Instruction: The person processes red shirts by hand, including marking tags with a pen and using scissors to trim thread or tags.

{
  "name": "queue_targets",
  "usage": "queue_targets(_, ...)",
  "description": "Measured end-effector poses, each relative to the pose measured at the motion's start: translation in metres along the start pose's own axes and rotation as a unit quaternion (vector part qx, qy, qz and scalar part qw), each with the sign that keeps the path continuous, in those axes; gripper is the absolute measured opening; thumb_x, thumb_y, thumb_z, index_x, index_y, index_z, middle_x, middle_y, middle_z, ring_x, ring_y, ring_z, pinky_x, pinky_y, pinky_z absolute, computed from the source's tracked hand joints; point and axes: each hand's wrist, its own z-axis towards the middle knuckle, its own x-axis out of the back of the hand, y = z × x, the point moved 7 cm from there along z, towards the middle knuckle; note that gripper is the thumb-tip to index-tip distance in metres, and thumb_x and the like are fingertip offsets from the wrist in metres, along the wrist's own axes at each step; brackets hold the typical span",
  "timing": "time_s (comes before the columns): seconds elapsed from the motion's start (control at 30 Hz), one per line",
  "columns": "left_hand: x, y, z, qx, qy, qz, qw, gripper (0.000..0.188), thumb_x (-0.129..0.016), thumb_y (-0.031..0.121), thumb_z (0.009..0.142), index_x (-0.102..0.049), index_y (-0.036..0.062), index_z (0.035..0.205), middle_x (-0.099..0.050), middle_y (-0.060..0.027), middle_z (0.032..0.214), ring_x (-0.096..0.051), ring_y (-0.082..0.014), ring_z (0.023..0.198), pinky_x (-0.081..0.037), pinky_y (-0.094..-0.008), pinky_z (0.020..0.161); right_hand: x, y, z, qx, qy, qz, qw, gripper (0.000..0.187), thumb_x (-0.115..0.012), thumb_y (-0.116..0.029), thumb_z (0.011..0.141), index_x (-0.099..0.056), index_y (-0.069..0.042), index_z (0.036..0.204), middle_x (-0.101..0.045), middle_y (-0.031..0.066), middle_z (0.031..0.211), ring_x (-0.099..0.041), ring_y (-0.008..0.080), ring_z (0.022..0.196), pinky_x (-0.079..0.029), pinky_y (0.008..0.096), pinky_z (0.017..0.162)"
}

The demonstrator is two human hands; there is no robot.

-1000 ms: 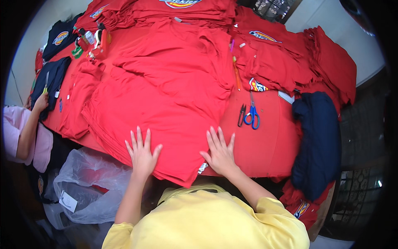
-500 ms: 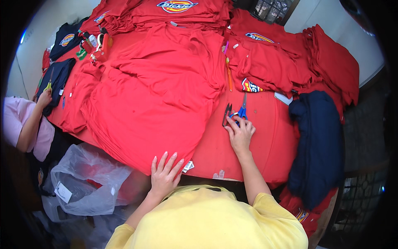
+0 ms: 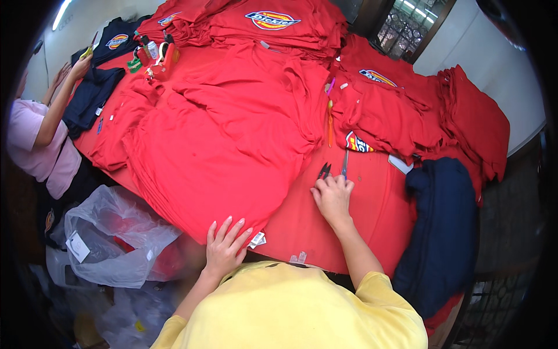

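Observation:
My left hand (image 3: 225,249) lies with fingers spread on the near edge of a large red T-shirt (image 3: 215,145) laid out on the red table. White printed tags (image 3: 257,239) peek out beside its fingertips. My right hand (image 3: 333,200) curls its fingers over a pair of black thread snips (image 3: 324,171), whose blades point away from me. Right beside the snips, scissors (image 3: 346,163) lie with their blade forward; my hand covers most of their blue handles. The exact finger contact is hidden under the hand.
Stacks of red shirts (image 3: 302,26) fill the far side, with more folded red shirts (image 3: 474,122) at right. A dark navy garment (image 3: 442,215) hangs over the right edge. A plastic bag (image 3: 122,232) is at lower left. A person in pink (image 3: 40,134) holds yellow-handled scissors (image 3: 87,53).
My right hand has closed over the snips and scissors handles. My left hand stays on the shirt. The person at left has raised the yellow-handled scissors. The whole view has shifted slightly.

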Motion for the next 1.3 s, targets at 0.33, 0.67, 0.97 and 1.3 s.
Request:
queue_targets(0.33,0.001,0.000,0.002,0.008,0.016,0.002,1.000,0.052,-0.069,0.018,0.069,-0.062,0.0224,0.120,-0.052,-0.0009,0.133,-0.042,-0.0248,0.128,-0.023,-0.0493,0.108,-0.027,0.071,0.058,-0.077,0.026,0.028,0.996,0.016,-0.064,-0.024,0.081,-0.065,-0.010,0.088,-0.062,0.0052,0.089,-0.050,0.0269,0.090,-0.034,0.0416,0.079)
queue_targets(0.67,0.003,0.001,0.003,0.018,0.022,0.001,1.000,0.052,-0.069,0.017,0.067,-0.063,0.0220,0.118,-0.053,-0.0009,0.132,-0.044,-0.0248,0.127,-0.024,-0.0488,0.108,-0.031,0.071,0.057,-0.075,-0.024,-0.016,0.997,0.015,-0.059,-0.018,0.078,-0.064,-0.006,0.087,-0.063,0.0077,0.091,-0.051,0.0281,0.092,-0.034,0.0420,0.081)
queue_targets(0.97,0.033,-0.004,0.004,0.049,0.036,-0.145,0.988,0.052,-0.068,0.025,0.075,-0.058,0.0146,0.125,-0.046,-0.0114,0.138,-0.039,-0.0324,0.130,-0.027,-0.0505,0.106,0.001,0.070,0.026,-0.184,-0.116,0.047,0.975,0.038,-0.071,-0.031,0.078,-0.057,-0.004,0.100,-0.063,0.0138,0.097,-0.058,0.0314,0.092,-0.043,0.0437,0.079)
queue_targets(1.3,0.007,-0.073,-0.081,0.471,0.167,-0.471,0.727,0.015,-0.054,0.013,0.095,-0.055,-0.0009,0.092,-0.061,-0.0069,0.078,-0.061,-0.0141,0.068,-0.049,-0.0249,0.061,0.021,0.089,-0.075,-0.258,-0.217,0.033,0.941,0.043,-0.070,-0.020,0.078,-0.052,-0.004,0.114,-0.066,0.0199,0.093,-0.064,0.0391,0.086,-0.049,0.0466,0.075)
